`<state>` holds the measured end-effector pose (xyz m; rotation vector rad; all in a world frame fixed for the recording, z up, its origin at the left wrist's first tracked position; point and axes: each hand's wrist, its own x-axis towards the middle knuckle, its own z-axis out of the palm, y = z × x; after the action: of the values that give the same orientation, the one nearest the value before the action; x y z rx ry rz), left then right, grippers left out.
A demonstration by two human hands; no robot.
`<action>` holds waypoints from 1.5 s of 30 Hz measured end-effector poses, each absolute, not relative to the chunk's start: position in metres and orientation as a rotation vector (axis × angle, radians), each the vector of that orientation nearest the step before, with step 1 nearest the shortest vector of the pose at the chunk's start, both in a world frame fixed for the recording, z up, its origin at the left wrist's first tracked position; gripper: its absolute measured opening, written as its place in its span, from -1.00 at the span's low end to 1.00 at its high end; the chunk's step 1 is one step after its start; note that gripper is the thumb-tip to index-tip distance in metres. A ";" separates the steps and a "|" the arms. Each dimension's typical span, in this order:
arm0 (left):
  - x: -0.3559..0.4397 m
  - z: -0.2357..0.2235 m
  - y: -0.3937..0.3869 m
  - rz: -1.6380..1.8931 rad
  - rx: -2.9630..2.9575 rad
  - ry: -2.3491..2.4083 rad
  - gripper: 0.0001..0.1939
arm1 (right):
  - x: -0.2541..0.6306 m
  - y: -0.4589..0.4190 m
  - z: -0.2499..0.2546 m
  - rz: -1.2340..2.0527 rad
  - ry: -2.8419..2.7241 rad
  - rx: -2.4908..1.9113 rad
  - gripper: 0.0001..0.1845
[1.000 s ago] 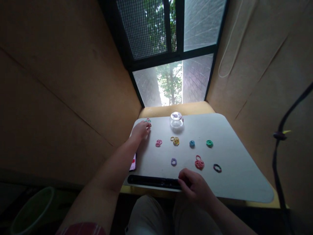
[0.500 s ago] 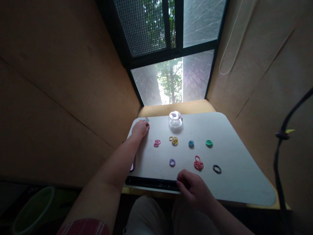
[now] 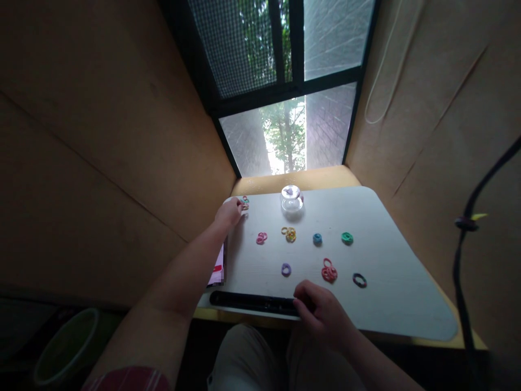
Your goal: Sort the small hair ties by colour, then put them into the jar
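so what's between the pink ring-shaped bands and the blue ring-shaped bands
In the head view, a small cluster of yellow ring-shaped bands lies between the pink bands and the blue bands, touching neither.

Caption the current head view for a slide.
Left hand at multicoloured rings, right hand at a black strip along the near edge of the white table.

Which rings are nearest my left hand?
The multicoloured rings at the far left corner of the table, by your left hand; the others lie farther off.
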<state>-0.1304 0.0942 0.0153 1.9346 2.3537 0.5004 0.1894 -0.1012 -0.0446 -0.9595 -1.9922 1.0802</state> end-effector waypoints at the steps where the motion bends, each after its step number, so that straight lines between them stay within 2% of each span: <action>1: -0.131 0.017 0.094 0.527 1.902 2.361 -0.82 | 0.189 -0.101 -0.045 1.076 -1.995 -0.958 -0.91; 8: -0.137 0.020 0.099 0.847 1.589 2.258 -0.88 | 0.189 -0.100 -0.045 1.046 -2.011 -0.959 -0.90; 14: -0.142 0.014 0.097 0.875 1.561 2.155 -0.83 | 0.190 -0.102 -0.045 1.034 -2.015 -0.975 -0.91; 19: -0.142 0.007 0.095 0.931 1.506 2.086 -0.89 | 0.189 -0.101 -0.045 1.041 -2.011 -0.974 -0.91; 26: -0.134 0.008 0.091 0.979 1.472 1.971 -0.66 | 0.189 -0.101 -0.042 1.033 -2.013 -0.978 -0.91; 33: -0.131 0.018 0.078 1.114 1.301 1.861 -0.63 | 0.189 -0.102 -0.043 1.033 -2.003 -0.974 -0.90; 38: -0.087 0.023 0.019 1.301 1.436 1.638 -0.63 | 0.190 -0.100 -0.045 1.072 -1.945 -0.985 -0.90; 40: -0.060 0.018 -0.021 1.263 1.461 1.507 -0.59 | 0.191 -0.099 -0.046 1.080 -1.911 -0.976 -0.89; 45: -0.004 -0.012 -0.105 1.187 1.370 1.354 -0.67 | 0.190 -0.099 -0.045 1.046 -1.942 -0.961 -0.84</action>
<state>-0.0039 -0.1045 -0.0121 1.3701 1.3539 1.1875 0.1900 -0.0986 -0.0450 -0.9615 -1.9415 1.0456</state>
